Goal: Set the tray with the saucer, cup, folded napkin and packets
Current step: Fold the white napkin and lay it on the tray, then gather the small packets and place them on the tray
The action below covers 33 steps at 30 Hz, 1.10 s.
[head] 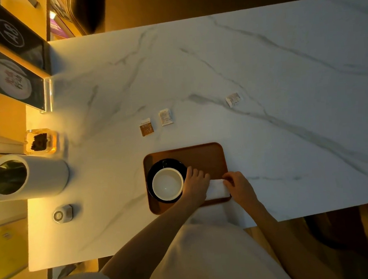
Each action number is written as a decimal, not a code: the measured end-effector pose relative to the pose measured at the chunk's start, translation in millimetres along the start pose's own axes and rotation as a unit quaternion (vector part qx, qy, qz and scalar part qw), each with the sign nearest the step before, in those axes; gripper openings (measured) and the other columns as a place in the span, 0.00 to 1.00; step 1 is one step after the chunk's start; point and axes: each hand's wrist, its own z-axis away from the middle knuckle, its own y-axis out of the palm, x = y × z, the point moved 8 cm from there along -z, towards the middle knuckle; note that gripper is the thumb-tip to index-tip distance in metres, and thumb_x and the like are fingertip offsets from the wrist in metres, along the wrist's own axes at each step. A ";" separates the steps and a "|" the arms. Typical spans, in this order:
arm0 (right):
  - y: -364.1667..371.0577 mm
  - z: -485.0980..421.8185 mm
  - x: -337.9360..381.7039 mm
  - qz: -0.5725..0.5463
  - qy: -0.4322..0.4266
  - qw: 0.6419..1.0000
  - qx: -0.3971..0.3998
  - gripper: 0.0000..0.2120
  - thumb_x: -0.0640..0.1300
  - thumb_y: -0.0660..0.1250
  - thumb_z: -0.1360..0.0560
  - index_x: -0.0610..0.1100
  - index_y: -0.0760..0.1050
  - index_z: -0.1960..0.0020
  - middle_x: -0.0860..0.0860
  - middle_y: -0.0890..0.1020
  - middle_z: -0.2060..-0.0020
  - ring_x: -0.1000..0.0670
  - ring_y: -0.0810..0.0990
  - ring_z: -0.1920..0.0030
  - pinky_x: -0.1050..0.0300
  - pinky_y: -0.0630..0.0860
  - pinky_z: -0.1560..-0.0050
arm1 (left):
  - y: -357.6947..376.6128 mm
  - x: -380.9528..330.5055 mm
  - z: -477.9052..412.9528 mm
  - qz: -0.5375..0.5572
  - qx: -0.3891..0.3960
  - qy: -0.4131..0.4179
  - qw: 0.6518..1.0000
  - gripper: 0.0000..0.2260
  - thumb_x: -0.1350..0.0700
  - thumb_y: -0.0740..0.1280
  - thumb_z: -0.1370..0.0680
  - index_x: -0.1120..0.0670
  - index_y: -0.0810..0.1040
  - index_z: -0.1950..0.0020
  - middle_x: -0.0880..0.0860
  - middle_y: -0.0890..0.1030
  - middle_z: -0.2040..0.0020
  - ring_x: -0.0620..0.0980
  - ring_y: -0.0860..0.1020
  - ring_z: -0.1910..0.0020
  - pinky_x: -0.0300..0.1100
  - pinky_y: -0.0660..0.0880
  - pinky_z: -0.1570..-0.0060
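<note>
Both your hands, left hand (pixel 195 183) and right hand (pixel 238 184), pressed the napkin (pixel 216 189) between them onto the tray (pixel 201 154); next, judged: three packets (pixel 165 117) beyond your fingers need collecting

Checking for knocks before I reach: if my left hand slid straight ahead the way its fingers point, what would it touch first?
Probably bare tray beyond the left hand; the cup sits just beside that line.

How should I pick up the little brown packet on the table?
Pinch the brown packet by its two long edges, coming straight down from above. It lies flat on the table, thin, with bare marble all round it and the white packet apart on its right, so fingertips can nip the sides.
</note>
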 end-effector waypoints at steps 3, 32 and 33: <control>3.1 6.5 5.2 0.011 -0.036 0.999 0.005 0.10 0.44 0.62 0.21 0.46 0.77 0.42 0.47 0.78 0.46 0.49 0.79 0.47 0.55 0.77 0.47 | 2.2 3.0 9.0 -0.025 -0.007 -0.002 1.000 0.20 0.58 0.71 0.28 0.57 0.73 0.37 0.58 0.76 0.38 0.61 0.67 0.31 0.60 0.48 0.23; -18.5 -148.1 215.1 0.027 -0.073 0.996 -0.047 0.10 0.50 0.63 0.23 0.46 0.79 0.48 0.48 0.84 0.53 0.48 0.82 0.54 0.51 0.80 0.52 | -88.5 289.3 1.0 0.382 -0.215 -0.327 0.837 0.09 0.57 0.60 0.21 0.55 0.79 0.47 0.57 0.83 0.48 0.58 0.80 0.50 0.49 0.76 0.52; -6.7 -155.8 226.7 0.034 -0.069 0.996 -0.035 0.11 0.50 0.63 0.23 0.45 0.79 0.47 0.48 0.84 0.53 0.47 0.82 0.53 0.50 0.80 0.52 | -85.0 295.9 -3.0 0.397 -0.210 -0.334 0.829 0.09 0.58 0.60 0.21 0.56 0.79 0.47 0.57 0.83 0.48 0.57 0.80 0.50 0.49 0.76 0.52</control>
